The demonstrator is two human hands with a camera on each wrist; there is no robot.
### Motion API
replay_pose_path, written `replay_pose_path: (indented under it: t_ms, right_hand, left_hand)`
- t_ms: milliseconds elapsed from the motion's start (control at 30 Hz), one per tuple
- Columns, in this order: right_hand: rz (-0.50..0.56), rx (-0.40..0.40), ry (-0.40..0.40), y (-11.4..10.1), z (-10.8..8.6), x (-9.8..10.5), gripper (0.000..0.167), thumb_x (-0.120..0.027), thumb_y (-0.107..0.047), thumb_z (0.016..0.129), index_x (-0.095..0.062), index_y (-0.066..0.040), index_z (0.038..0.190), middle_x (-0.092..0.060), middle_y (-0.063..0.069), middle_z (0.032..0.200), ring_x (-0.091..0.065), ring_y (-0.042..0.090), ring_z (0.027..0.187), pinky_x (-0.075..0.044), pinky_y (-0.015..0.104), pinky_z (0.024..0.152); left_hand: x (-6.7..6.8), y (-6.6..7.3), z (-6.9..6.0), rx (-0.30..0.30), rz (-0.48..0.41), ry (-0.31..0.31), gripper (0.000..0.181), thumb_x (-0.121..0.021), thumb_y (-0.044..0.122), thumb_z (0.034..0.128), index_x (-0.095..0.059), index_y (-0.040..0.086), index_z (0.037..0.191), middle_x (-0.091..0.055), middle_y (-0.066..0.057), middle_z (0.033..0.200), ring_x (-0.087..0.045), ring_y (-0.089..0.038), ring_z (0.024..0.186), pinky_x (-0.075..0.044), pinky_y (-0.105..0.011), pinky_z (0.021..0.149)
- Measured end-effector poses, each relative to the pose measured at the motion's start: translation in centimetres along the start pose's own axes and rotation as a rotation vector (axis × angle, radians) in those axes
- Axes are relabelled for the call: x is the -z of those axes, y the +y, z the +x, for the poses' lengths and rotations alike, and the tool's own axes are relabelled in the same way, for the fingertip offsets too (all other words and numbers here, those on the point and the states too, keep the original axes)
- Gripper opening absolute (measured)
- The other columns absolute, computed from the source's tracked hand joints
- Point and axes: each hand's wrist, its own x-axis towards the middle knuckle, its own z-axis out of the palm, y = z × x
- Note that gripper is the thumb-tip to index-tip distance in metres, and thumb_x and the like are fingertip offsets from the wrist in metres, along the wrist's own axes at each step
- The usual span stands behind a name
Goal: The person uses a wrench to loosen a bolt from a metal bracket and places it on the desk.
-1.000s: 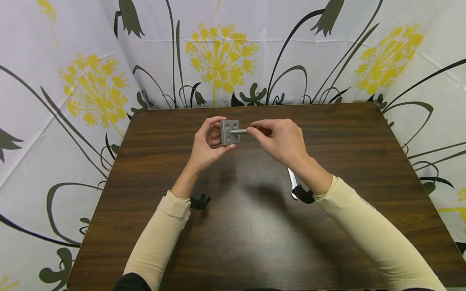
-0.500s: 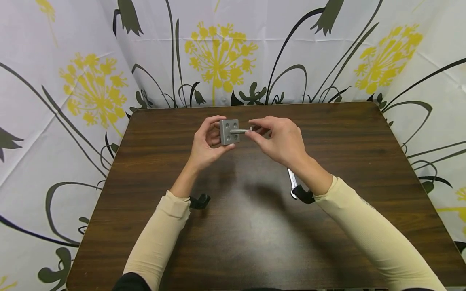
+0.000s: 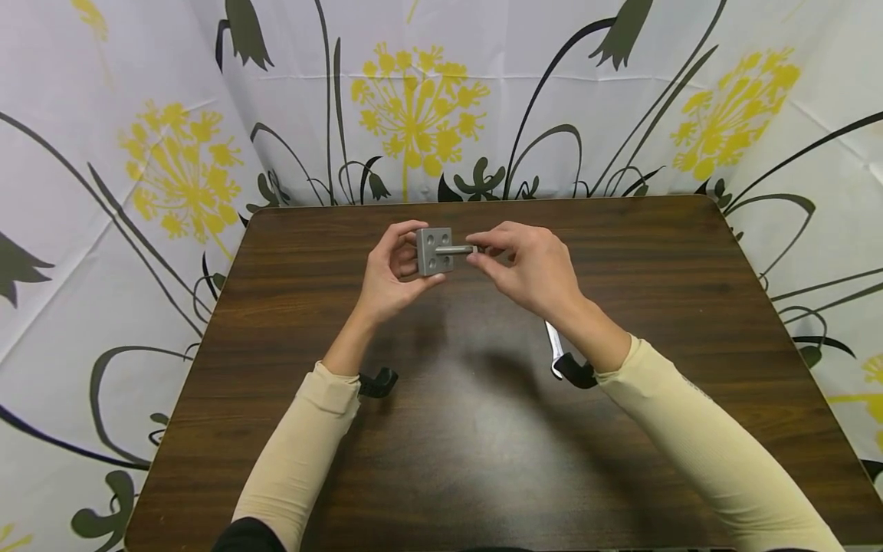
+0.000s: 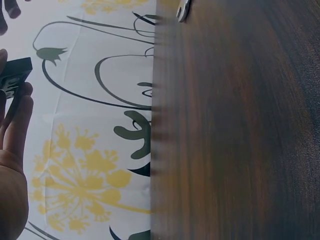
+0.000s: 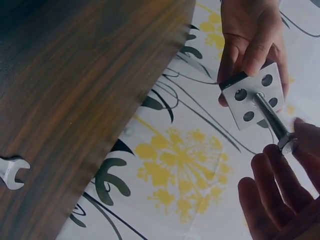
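My left hand (image 3: 392, 268) grips a square grey metal block (image 3: 428, 261) by its edges, raised above the table. Several round holes dot the block's face, plain in the right wrist view. A hex bolt (image 5: 271, 116) stands out from the block's middle hole, its threaded shank pointing toward my right hand (image 3: 534, 264). Thumb and forefinger of that hand pinch around the bolt's head, while its other fingers stay loosely bent. In the left wrist view only part of the dark-looking block (image 4: 17, 70) shows at the left edge. The bolt's far end is hidden.
An open-end wrench (image 3: 554, 345) lies on the brown wooden table (image 3: 483, 445), partly covered by my right forearm. Its open jaw shows in the right wrist view. A floral curtain (image 3: 441, 92) hangs behind and beside the table. Black wrist camera mounts (image 3: 379, 382) stick out near both wrists.
My right thumb and fingers have shifted around the bolt's head, exposing it between the fingertips after covering it. The left hand and the block have stayed nearly still.
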Motion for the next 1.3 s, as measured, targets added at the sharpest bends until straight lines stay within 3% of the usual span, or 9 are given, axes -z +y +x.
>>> replay_pose_path:
  t_ms: [233,333,467,533,767,833,1000,1067,1300]
  right_hand:
    - [0.005,-0.18,-0.035,-0.4,0.2,0.0,0.029,-0.066,-0.044,0.092,-0.077,-0.022,0.107,-0.074,-0.007,0.089,-0.064,0.006,0.074,-0.047,0.035,0.062]
    - [0.014,-0.152,-0.053,-0.4,0.1,0.0,0.024,-0.071,-0.037,0.09,-0.077,-0.022,0.107,-0.073,-0.007,0.09,-0.065,0.007,0.073,-0.048,0.033,0.062]
    - [0.013,-0.038,-0.029,-0.1,0.1,0.0,0.023,-0.078,-0.024,0.086,-0.077,-0.02,0.109,-0.071,-0.009,0.091,-0.064,0.01,0.076,-0.047,0.031,0.06]
    - [0.006,-0.018,-0.017,-0.1,0.1,-0.1,0.025,-0.078,-0.025,0.086,-0.076,-0.02,0.11,-0.07,-0.008,0.091,-0.063,0.011,0.075,-0.046,0.032,0.06]
    - [0.006,-0.152,-0.019,-0.2,0.2,0.0,0.027,-0.069,-0.041,0.091,-0.077,-0.021,0.107,-0.073,-0.007,0.086,-0.064,0.006,0.072,-0.046,0.034,0.061]
    - [0.017,-0.144,-0.03,-0.2,0.2,0.0,0.024,-0.071,-0.037,0.091,-0.077,-0.021,0.107,-0.073,-0.007,0.086,-0.064,0.007,0.072,-0.048,0.033,0.062]
    - [0.025,-0.016,-0.02,0.0,0.1,0.0,0.023,-0.077,-0.02,0.086,-0.077,-0.02,0.109,-0.07,-0.008,0.09,-0.064,0.01,0.077,-0.049,0.03,0.064]
    - [0.013,0.013,-0.006,0.0,0.1,0.0,0.025,-0.078,-0.02,0.086,-0.076,-0.02,0.111,-0.069,-0.008,0.092,-0.063,0.011,0.078,-0.049,0.031,0.064]
    - [0.005,-0.144,-0.014,-0.2,0.1,-0.1,0.029,-0.068,-0.043,0.091,-0.077,-0.022,0.108,-0.073,-0.008,0.088,-0.064,0.006,0.074,-0.047,0.034,0.061]
  left_hand:
    - [-0.5,2.3,0.2,0.007,0.02,0.001,0.073,-0.078,-0.023,0.0656,-0.046,-0.009,0.13,-0.061,-0.021,0.106,-0.068,-0.034,0.093,-0.056,-0.043,0.082]
    - [-0.5,2.7,0.3,0.013,0.023,-0.003,0.073,-0.078,-0.023,0.0657,-0.046,-0.01,0.13,-0.061,-0.021,0.106,-0.068,-0.033,0.093,-0.056,-0.044,0.083]
    - [-0.2,1.5,0.3,0.003,0.017,-0.004,0.075,-0.078,-0.024,0.0643,-0.046,-0.008,0.13,-0.061,-0.022,0.107,-0.068,-0.033,0.093,-0.056,-0.044,0.083]
    - [-0.1,0.9,0.3,0.002,0.013,-0.001,0.077,-0.078,-0.024,0.0636,-0.047,-0.006,0.131,-0.061,-0.021,0.107,-0.068,-0.032,0.093,-0.056,-0.043,0.082]
    - [0.1,0.2,0.4,0.01,0.015,0.003,0.077,-0.08,-0.021,0.065,-0.048,-0.002,0.133,-0.062,-0.018,0.108,-0.069,-0.029,0.094,-0.057,-0.041,0.082]
    - [0.1,0.3,0.4,0.014,0.019,0.001,0.078,-0.08,-0.022,0.0646,-0.047,-0.004,0.133,-0.061,-0.019,0.108,-0.068,-0.03,0.094,-0.056,-0.042,0.082]
    - [-0.2,2.1,0.4,0.011,0.024,-0.002,0.074,-0.078,-0.022,0.066,-0.046,-0.009,0.131,-0.061,-0.021,0.107,-0.068,-0.031,0.094,-0.056,-0.046,0.082]
    - [-0.3,2.7,0.4,0.015,0.03,0.001,0.072,-0.078,-0.022,0.0666,-0.046,-0.009,0.13,-0.061,-0.021,0.106,-0.068,-0.03,0.094,-0.056,-0.045,0.083]
    - [-0.4,2.9,0.3,0.019,0.039,-0.007,0.072,-0.076,-0.024,0.0665,-0.044,-0.011,0.129,-0.06,-0.023,0.106,-0.068,-0.032,0.094,-0.056,-0.044,0.083]
